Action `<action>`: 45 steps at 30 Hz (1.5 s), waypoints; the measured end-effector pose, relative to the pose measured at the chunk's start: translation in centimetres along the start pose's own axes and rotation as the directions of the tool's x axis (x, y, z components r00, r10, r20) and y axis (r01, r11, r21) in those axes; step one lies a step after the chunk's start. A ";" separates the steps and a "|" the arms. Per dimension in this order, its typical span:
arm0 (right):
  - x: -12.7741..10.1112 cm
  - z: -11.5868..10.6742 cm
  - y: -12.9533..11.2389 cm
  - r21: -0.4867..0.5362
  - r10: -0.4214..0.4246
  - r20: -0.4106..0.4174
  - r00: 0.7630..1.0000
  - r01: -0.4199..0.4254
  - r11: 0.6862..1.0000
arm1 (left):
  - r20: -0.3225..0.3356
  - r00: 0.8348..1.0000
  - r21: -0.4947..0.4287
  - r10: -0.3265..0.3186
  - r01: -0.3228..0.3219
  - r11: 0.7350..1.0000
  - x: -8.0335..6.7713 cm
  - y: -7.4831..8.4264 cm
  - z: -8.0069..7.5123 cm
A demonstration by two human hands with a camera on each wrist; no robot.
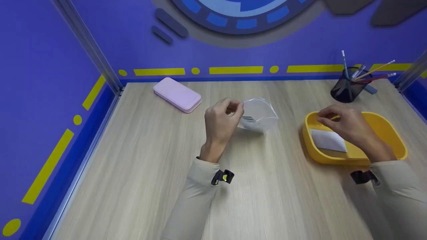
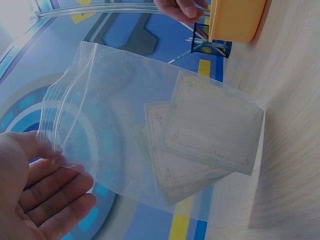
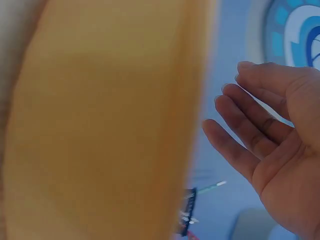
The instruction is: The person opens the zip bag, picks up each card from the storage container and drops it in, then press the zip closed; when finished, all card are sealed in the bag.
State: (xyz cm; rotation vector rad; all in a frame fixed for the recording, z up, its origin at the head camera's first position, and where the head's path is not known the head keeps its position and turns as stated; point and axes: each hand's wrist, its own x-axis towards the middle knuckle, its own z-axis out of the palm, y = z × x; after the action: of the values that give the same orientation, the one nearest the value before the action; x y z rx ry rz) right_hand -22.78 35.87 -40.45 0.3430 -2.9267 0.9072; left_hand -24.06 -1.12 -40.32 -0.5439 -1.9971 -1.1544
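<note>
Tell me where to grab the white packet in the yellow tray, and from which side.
Take the white packet by its near right corner, coming from above with the right hand. It lies flat on the yellow tray floor, so a pinch at an edge probably works best; the raised tray wall blocks a sideways approach.

No readable text, label, brand, number or sign anywhere. Only plain yellow bars and dots along the purple walls [image 1: 235, 69], with no lettering. Flat packets inside the clear zip bag [image 2: 165, 135] blank, or too faint to read. No print visible on the pink case [image 1: 177, 94], the yellow tray [image 1: 393, 133] or the white piece lying in it.
</note>
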 end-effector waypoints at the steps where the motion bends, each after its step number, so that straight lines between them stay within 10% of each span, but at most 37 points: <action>1: 0.1 0.2 0.3 -0.005 0.010 0.018 1.000 -0.010 1.000 | -0.001 1.000 0.000 0.001 -0.001 1.000 0.0 -0.1 0.0; 22: 0.7 3.0 4.1 -0.083 0.096 0.202 0.975 -0.080 0.993 | -0.001 1.000 0.003 0.001 -0.001 1.000 0.0 -0.1 -0.2; 45: 0.2 3.4 4.4 -0.058 0.107 0.162 0.981 -0.099 0.993 | 0.009 1.000 -0.007 -0.016 0.016 1.000 0.1 0.0 -0.3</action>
State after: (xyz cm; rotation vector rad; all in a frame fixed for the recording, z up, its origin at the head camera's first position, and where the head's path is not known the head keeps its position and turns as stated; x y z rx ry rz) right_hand -23.94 37.43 -45.63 0.2786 -3.1392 0.8546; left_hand -23.94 -1.41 -40.16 -0.5388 -2.0090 -1.1706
